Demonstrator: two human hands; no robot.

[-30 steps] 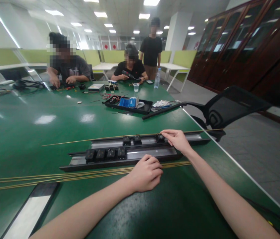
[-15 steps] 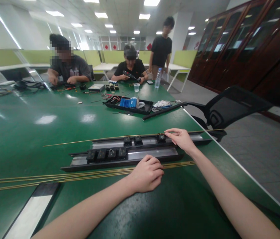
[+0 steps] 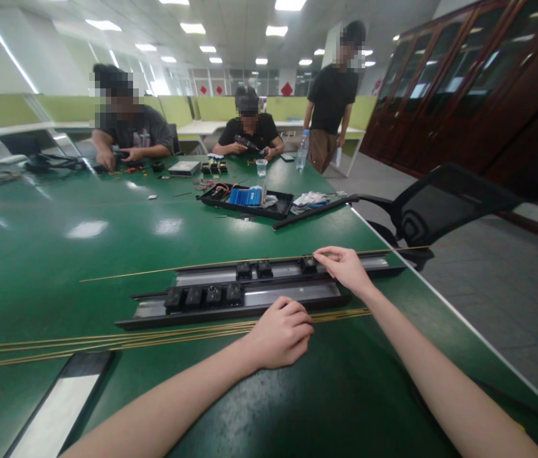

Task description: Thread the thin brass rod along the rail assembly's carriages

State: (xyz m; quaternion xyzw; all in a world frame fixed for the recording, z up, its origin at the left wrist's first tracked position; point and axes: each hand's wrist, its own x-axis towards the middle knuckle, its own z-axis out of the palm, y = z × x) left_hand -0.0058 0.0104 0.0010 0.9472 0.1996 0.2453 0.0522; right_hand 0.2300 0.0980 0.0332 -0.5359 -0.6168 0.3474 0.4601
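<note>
My right hand (image 3: 342, 267) pinches a long thin brass-coloured rod (image 3: 173, 270) between thumb and fingertips. That rod runs along the back edge of the far black channel rail (image 3: 211, 277), past several small black blocks (image 3: 263, 268) seated in it; the rightmost block (image 3: 307, 263) is just by my fingertips. In front lies a second black rail (image 3: 292, 293), with several black blocks (image 3: 213, 294) side by side toward its left. My left hand (image 3: 283, 334) rests on the table, fingers curled, over a bundle of similar rods (image 3: 154, 338); the inside of its grip is hidden.
A black tray (image 3: 278, 210) with blue parts and wires lies farther back, beside gloves (image 3: 311, 201) and a black strip (image 3: 304, 218). A dark-and-white flat piece (image 3: 65, 401) is at front left. A mesh chair (image 3: 450, 203) stands at right. Two people sit opposite; another stands.
Both hands stay nearly where they were, and the rod and rails look the same apart from a slight view shift. The standing person has moved right and closer.
</note>
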